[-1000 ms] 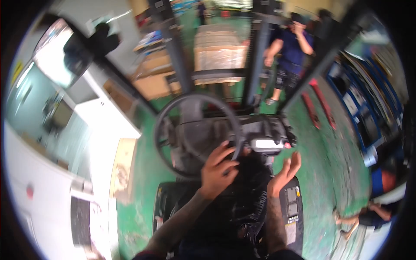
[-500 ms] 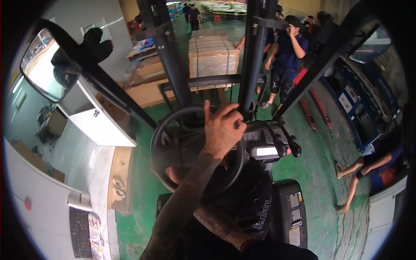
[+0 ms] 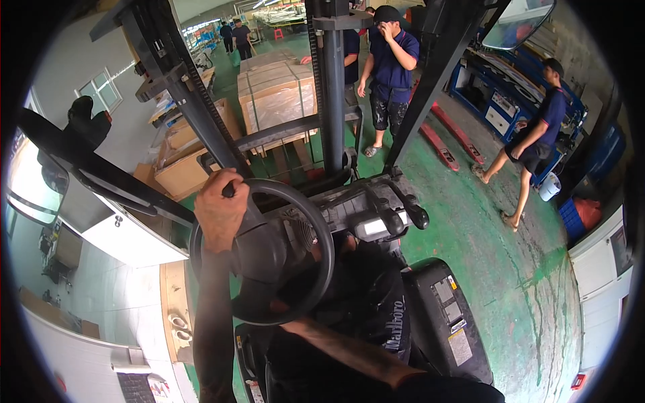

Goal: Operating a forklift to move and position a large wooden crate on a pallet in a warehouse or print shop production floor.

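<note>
My left hand [image 3: 220, 209] is closed round the black spinner knob [image 3: 229, 190] at the upper left of the forklift's steering wheel [image 3: 328, 269]. That forearm rises from the lower edge, left of the wheel. My right forearm [image 3: 349, 349] comes in from the lower right and crosses my lap toward the wheel's bottom. The right hand is mostly hidden behind the lower rim, so its fingers do not show. Right of the wheel stand black control levers [image 3: 403, 208] with round knobs, untouched.
Beyond the mast [image 3: 332, 101] a strapped wooden crate [image 3: 279, 94] sits low before the forklift. One person [image 3: 390, 67] stands right of it, hand at the head; another [image 3: 537, 127] walks at right. Red pallet-truck forks [image 3: 440, 144] lie between them. A white door [image 3: 134, 228] stands at left.
The steering wheel has turned anticlockwise, my left hand travelling with its knob from upper right to upper left. The view has shifted, and the person at right is now in fuller sight.
</note>
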The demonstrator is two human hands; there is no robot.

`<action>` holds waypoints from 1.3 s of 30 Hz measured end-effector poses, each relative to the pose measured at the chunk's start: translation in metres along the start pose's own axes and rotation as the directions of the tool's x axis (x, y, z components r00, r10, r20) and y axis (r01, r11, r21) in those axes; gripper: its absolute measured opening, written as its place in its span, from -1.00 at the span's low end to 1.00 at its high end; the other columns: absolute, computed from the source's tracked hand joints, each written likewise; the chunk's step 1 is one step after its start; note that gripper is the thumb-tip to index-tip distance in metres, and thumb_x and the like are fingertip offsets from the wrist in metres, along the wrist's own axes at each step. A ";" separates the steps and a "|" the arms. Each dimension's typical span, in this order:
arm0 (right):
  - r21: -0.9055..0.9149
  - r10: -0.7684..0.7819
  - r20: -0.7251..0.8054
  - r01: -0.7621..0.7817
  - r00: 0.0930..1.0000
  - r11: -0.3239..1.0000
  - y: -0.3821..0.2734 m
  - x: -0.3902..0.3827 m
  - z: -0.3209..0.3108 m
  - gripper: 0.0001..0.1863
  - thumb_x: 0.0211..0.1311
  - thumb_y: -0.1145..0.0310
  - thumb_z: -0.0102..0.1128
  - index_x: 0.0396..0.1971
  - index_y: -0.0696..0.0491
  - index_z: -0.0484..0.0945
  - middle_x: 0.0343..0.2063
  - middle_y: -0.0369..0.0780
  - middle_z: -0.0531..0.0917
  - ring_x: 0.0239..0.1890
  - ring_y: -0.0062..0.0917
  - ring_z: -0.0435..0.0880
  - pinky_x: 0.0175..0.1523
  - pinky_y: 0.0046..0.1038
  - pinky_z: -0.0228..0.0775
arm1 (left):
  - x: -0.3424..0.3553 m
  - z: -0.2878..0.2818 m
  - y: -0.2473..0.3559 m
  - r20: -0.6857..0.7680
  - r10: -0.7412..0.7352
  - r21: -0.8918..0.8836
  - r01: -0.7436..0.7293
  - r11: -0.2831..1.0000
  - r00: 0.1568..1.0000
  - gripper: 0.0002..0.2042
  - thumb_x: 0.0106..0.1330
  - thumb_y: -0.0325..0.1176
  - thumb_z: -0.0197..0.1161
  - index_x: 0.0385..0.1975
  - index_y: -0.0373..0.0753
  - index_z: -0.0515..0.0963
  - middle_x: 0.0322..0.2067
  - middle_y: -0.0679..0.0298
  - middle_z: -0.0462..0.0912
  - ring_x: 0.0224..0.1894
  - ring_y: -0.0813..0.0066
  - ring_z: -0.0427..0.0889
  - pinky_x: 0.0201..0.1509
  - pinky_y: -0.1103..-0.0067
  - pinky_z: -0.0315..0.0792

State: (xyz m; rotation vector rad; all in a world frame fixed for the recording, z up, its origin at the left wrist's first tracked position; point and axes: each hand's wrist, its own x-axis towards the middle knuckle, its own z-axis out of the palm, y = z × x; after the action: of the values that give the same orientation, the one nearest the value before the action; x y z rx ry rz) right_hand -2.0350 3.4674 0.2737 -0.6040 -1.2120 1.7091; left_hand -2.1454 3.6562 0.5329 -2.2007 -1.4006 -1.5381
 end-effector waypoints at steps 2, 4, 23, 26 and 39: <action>-0.111 0.049 0.015 -0.047 0.999 0.993 -0.002 -0.015 -0.011 -0.55 0.63 0.26 0.39 0.38 0.10 0.65 0.30 -0.13 0.73 0.41 -0.48 0.66 0.51 -0.25 0.50 | -0.007 -0.005 -0.002 -0.003 -0.050 0.022 0.050 0.999 0.999 -0.93 0.28 -0.40 0.40 -0.29 -0.13 0.77 -0.13 0.22 0.89 -0.09 0.00 0.87 0.05 0.24 0.71; -0.147 0.029 -0.341 -0.084 0.940 0.986 -0.026 -0.064 -0.048 -0.74 0.53 0.43 0.47 0.13 0.14 0.77 -0.03 -0.23 0.88 0.02 -0.56 0.85 0.18 -0.47 0.68 | -0.012 -0.018 -0.004 -0.036 -0.129 0.070 0.131 0.989 0.991 -0.91 0.29 -0.36 0.40 -0.26 -0.11 0.78 -0.17 0.18 0.87 -0.11 -0.04 0.86 0.02 0.22 0.70; -0.965 -0.698 -0.254 -0.126 0.669 0.230 -0.240 -0.109 -0.134 -0.51 0.54 0.12 0.41 0.30 0.08 0.69 0.42 0.02 0.51 0.50 0.03 0.44 0.57 0.02 0.30 | -0.006 0.009 0.017 -0.061 0.106 0.088 -0.101 0.991 0.992 -0.91 0.28 -0.40 0.42 -0.28 -0.13 0.83 0.00 0.23 0.90 0.33 0.11 0.77 0.39 0.19 0.54; -0.961 -0.686 -0.273 -0.153 0.675 0.232 -0.238 -0.130 -0.123 -0.49 0.52 0.11 0.44 0.31 0.06 0.69 0.44 0.02 0.50 0.51 0.03 0.43 0.57 0.01 0.30 | -0.033 0.031 0.071 0.063 0.123 -0.049 -0.120 0.992 0.990 -0.87 0.23 -0.41 0.42 -0.27 -0.08 0.84 0.18 0.28 0.85 0.57 0.02 0.55 0.73 -0.17 0.07; -0.959 -0.650 -0.278 -0.165 0.707 0.231 -0.233 -0.204 -0.091 -0.44 0.45 0.09 0.54 0.32 0.05 0.69 0.48 0.00 0.46 0.54 0.04 0.43 0.57 -0.01 0.36 | -0.248 -0.191 0.045 0.203 0.020 0.159 -0.053 0.986 0.979 -0.75 0.19 -0.47 0.38 -0.16 -0.07 0.87 0.31 0.22 0.79 0.67 -0.21 0.36 0.73 -0.26 0.05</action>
State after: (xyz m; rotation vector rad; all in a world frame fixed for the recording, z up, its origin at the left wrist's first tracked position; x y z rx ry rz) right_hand -1.7773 3.3484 0.4270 -1.4759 -1.5854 0.0825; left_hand -2.2581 3.3738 0.4462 -2.3178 -1.4716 -1.1692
